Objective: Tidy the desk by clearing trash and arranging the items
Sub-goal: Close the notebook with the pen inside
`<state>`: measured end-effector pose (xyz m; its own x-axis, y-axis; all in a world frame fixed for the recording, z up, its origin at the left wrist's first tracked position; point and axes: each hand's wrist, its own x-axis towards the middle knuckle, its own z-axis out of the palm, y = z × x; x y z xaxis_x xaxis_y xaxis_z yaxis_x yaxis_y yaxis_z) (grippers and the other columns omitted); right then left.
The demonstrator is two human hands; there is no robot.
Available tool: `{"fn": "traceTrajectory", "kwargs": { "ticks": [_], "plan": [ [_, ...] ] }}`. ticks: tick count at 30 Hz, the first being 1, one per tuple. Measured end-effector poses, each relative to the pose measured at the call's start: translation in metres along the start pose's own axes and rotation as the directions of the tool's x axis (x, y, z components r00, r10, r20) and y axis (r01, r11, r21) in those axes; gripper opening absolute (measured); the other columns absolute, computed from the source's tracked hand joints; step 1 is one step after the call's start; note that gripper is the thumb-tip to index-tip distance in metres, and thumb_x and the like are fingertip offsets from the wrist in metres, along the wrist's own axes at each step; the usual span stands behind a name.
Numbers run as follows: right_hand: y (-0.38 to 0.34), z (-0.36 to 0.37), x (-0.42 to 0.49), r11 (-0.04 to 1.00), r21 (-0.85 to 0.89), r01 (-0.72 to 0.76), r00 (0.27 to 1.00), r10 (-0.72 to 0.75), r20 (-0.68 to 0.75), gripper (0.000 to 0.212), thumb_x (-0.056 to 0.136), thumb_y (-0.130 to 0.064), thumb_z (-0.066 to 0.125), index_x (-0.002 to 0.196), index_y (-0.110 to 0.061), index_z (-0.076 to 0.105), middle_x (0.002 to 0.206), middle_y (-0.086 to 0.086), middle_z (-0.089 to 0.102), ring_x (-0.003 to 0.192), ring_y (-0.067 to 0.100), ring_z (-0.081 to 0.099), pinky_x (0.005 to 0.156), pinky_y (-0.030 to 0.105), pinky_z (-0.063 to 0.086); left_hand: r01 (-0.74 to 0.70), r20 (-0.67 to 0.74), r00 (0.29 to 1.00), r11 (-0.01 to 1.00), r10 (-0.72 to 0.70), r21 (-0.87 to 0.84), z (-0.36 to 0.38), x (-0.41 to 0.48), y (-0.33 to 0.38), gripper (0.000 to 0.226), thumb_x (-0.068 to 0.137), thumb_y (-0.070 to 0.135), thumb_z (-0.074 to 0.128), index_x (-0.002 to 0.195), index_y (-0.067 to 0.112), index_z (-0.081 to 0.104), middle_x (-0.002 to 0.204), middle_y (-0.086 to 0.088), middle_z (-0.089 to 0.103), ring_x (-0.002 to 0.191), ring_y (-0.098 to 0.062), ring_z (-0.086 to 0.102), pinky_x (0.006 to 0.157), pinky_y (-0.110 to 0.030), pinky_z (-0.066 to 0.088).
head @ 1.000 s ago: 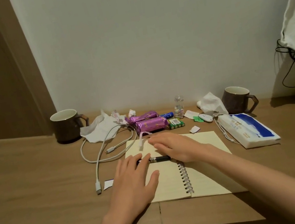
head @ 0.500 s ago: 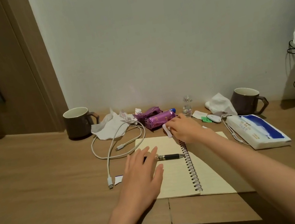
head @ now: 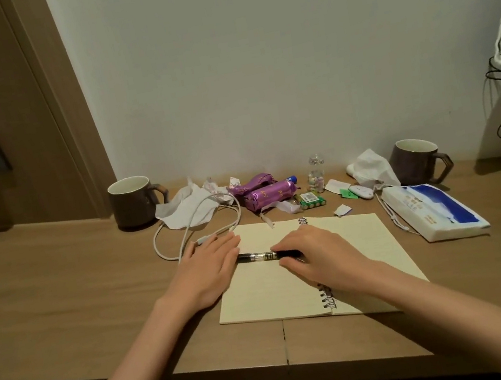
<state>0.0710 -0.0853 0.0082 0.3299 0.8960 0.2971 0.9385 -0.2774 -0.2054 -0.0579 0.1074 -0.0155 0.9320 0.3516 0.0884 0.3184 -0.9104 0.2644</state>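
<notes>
Status: pen (head: 257, 257) lies on the left page of the open notebook (head: 261, 295), mid-bench (head: 59, 290), directly in front of me. The long axis runs left-right, roughly parallel to the bench front edge, pointing toward the spiral binding (head: 326, 297). Only the middle of the barrel shows. Both ends are covered by my hands.

Left hand (head: 210, 272): flat, palm down, fingers straight and close together. It rests on the notebook's left edge with fingertips touching the pen's left end. It holds nothing and just pins the page.

Right hand (head: 317, 253): sits over the pen's right half, fingers curled over the far side of the barrel, thumb on the near side. Reads as a pinch on the pen. The right end is hidden under the palm, so I can't confirm how firm the hold is.

Judgement: the right hand is the one on the pen, so the lift goes to it, up and off to the right along the axis. The left hand works as the page clamp. After that the notebook can close.

Not yet dealt with: crumpled tissue (head: 185, 209), purple wrappers (head: 268, 191) and paper scrap (head: 342, 209), all behind the notebook toward the wall. The white cable (head: 202, 241) has its connector just beside my left fingers.
</notes>
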Motion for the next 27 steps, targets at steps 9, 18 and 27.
{"fn": "traceTrajectory", "kwargs": {
  "ticks": [9,18,27],
  "plan": [
    [0.004,0.004,0.006,0.997,0.066,-0.043,0.996,0.048,-0.08,0.02,0.095,-0.025,0.057,0.109,-0.018,0.068,0.103,-0.001,0.065,0.098,0.015,0.054,0.08,0.024,0.04,0.066,-0.083,0.994,0.996,-0.07,-0.059,-0.003,0.01,-0.009,0.048,0.101,0.041,0.014,0.145,0.033,0.033,0.152,0.012,0.032,0.144,-0.012,0.018,0.118,-0.04,0.007],
    [0.037,-0.054,-0.014,0.887,0.398,-0.235,0.928,0.327,-0.18,0.014,0.092,-0.018,0.061,0.103,-0.016,0.07,0.09,-0.011,0.063,0.077,-0.002,0.057,0.068,0.009,0.043,-0.103,-0.368,0.929,0.985,0.046,-0.137,-0.024,0.025,0.04,0.033,0.098,0.029,0.039,0.122,0.022,0.061,0.119,0.004,0.065,0.112,-0.015,0.054,0.093,-0.038,0.045],
    [0.07,-0.077,-0.039,0.536,0.732,-0.42,0.83,0.552,0.072,0.018,0.096,-0.018,0.055,0.11,-0.014,0.065,0.091,-0.001,0.068,0.081,0.012,0.065,0.067,0.017,0.053,-0.169,0.099,0.979,0.981,0.178,-0.092,0.012,0.08,0.111,0.044,0.096,0.047,0.037,0.132,0.024,0.048,0.142,0.0,0.046,0.127,-0.02,0.044,0.102,-0.044,0.039]
  ]
}}
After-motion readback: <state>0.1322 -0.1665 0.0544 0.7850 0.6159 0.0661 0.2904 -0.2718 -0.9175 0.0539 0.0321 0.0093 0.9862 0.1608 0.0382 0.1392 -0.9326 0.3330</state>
